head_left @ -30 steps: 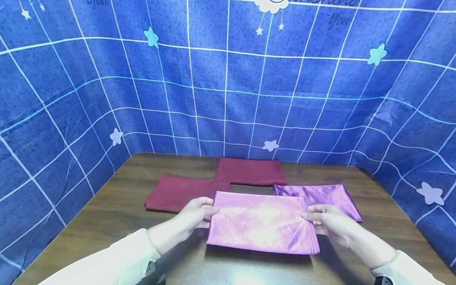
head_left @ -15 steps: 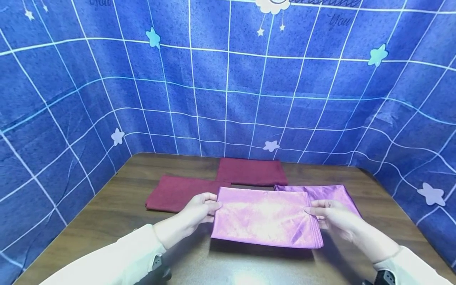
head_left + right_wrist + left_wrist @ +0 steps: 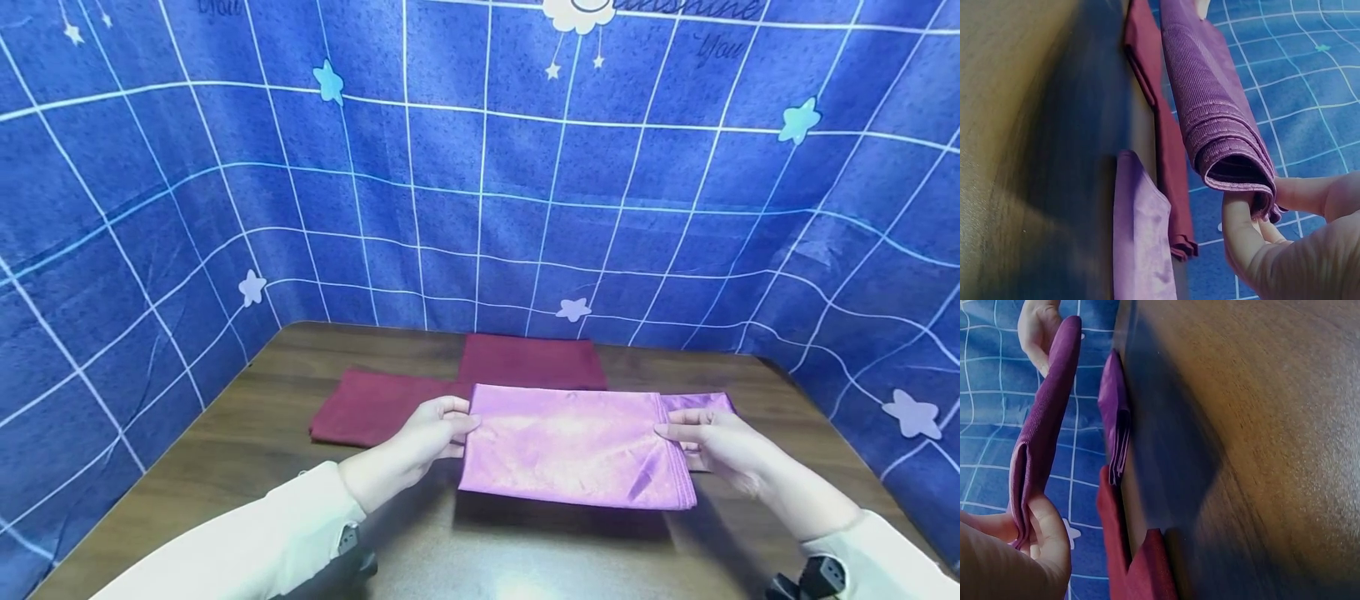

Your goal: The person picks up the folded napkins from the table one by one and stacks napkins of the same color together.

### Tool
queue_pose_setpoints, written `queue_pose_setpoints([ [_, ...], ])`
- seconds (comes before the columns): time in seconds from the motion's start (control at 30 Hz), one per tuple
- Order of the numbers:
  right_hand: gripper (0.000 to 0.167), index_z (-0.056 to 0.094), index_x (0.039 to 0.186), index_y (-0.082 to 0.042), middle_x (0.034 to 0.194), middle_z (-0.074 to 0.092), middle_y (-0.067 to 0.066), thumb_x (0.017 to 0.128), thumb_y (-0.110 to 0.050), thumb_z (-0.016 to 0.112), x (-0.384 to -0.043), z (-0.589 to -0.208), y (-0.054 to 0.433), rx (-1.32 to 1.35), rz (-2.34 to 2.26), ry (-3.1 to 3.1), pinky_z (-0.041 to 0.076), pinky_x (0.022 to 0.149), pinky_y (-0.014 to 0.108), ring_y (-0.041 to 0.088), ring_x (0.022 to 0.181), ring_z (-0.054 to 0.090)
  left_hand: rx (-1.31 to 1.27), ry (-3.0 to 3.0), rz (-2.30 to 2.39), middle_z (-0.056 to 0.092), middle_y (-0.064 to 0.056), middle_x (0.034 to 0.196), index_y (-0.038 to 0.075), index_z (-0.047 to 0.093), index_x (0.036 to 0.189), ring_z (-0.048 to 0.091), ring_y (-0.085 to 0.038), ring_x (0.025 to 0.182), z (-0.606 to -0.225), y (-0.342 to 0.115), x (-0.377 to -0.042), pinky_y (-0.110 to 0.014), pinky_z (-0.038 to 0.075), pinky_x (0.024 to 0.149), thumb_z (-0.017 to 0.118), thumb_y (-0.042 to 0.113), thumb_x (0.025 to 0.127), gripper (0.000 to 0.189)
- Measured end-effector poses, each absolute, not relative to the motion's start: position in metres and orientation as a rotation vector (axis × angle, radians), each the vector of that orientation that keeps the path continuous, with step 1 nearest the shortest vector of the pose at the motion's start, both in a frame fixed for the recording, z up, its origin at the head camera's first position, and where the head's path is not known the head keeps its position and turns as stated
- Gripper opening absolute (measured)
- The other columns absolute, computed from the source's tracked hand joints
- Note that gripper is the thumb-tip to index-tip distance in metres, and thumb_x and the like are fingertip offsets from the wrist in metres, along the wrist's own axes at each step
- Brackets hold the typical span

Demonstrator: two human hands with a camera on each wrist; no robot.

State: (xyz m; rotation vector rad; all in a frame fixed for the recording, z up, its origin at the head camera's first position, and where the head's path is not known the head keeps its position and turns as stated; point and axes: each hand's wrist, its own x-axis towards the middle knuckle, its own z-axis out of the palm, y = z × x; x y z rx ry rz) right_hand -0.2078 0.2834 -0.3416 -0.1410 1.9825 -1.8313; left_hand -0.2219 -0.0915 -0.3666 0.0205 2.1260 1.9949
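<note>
A folded shiny light-purple cloth point(image 3: 573, 450) is held up above the table between both hands. My left hand point(image 3: 426, 437) pinches its left end, thumb on top and fingers beneath. At the opposite end, my right hand point(image 3: 731, 450) grips the layered edge the same way. The right wrist view shows the stacked folds of the held cloth point(image 3: 1216, 119) curving over the fingers. Behind it lies another folded purple cloth point(image 3: 705, 402), mostly hidden in the head view. Two folded maroon cloths, one left point(image 3: 378, 408) and one at the back point(image 3: 532, 360), lie on the table.
The brown wooden table point(image 3: 247, 467) has its far edge against a blue curtain point(image 3: 450, 208) with white grid lines and stars. The curtain also rises along both sides. A shadow of the held cloth falls on the tabletop.
Both hands have carried the light-purple cloth away from the body and slightly right. It now covers more of the purple cloth behind and overlaps the back maroon cloth in view.
</note>
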Motion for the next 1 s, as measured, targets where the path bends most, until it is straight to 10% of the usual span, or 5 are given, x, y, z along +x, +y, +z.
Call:
queue_pose_setpoints([
  [1.0, 0.012, 0.063, 0.1, -0.012, 0.09, 0.069, -0.005, 0.099, -0.009, 0.051, -0.227, -0.337, 0.303, -0.221, -1.801, 1.914, 0.056, 0.08, 0.029, 0.008, 0.085, 0.065, 0.075, 2.092, 2.037, 0.064, -0.005, 0.087, -0.005, 0.054, 0.112, 0.058, -0.011, 0.069, -0.363, -0.073, -0.233, -0.025, 0.055, 0.065, 0.062, 0.003, 0.09, 0.025],
])
